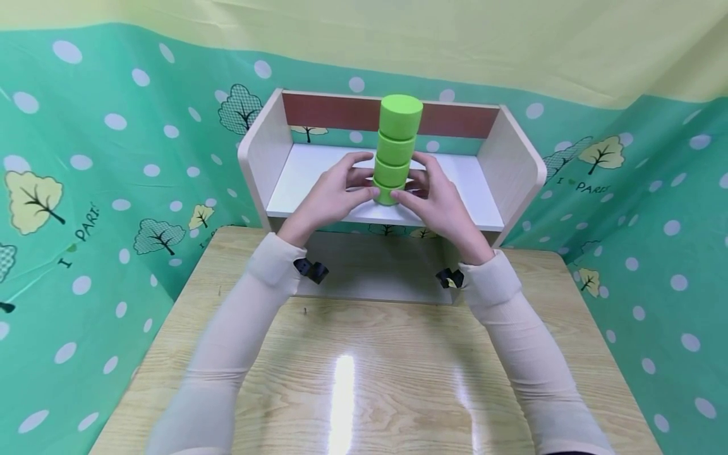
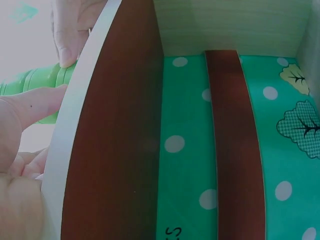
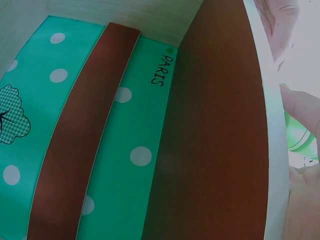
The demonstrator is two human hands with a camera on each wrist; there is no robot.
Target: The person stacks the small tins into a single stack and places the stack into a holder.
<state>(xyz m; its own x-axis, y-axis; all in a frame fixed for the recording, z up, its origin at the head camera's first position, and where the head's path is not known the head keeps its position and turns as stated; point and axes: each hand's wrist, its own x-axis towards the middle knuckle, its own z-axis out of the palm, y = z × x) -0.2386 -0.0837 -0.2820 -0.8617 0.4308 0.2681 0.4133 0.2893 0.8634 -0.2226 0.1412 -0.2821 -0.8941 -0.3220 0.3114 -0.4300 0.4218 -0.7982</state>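
Note:
A tall green stack of short, round, cup-like pieces [image 1: 396,150] rises from near the front edge of the white upper shelf [image 1: 318,174], tilted slightly right in the head view. My left hand [image 1: 335,189] holds its lower part from the left, thumb at the front by the bottom piece. From the other side my right hand [image 1: 440,193] does the same, with fingers partly hidden behind the stack. In the left wrist view, part of the green stack [image 2: 42,80] shows between the fingers, beyond the shelf edge. The right wrist view has only a small green piece of it.
The two-level shelf unit has pale side panels [image 1: 514,158] and a red-brown back strip [image 1: 335,112]. Its lower compartment [image 1: 375,265] lies under my wrists. It stands on a wood-grain table [image 1: 398,366], with green dotted cloth [image 1: 108,158] hanging behind and at both sides.

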